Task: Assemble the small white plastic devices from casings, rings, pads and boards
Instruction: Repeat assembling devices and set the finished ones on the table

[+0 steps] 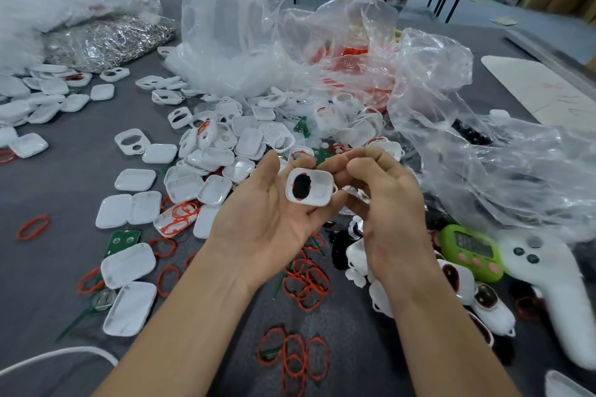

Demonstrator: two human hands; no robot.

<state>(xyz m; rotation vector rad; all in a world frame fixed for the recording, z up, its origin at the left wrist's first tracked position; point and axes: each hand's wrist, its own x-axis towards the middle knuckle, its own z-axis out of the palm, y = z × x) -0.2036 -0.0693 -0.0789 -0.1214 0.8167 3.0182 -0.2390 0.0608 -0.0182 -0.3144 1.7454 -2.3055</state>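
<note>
My left hand (261, 219) holds a small white casing (310, 186) between thumb and fingertips, inner side up. A black oval pad fills its opening, with a red ring edge showing around it. My right hand (387, 203) is at the casing's right end, its fingertips curled and touching that edge. What the right fingers pinch is hidden. Loose white casings (129, 209) lie heaped across the grey table. Red rings (306, 284) are scattered below my hands. A green board (122, 240) lies at the left.
Large clear plastic bags (238, 29) stand behind the pile and to the right. A bag of metal clips (106, 39) lies far left. A green timer (472, 251) and a white controller (548, 284) sit at the right, beside several assembled devices (483, 303).
</note>
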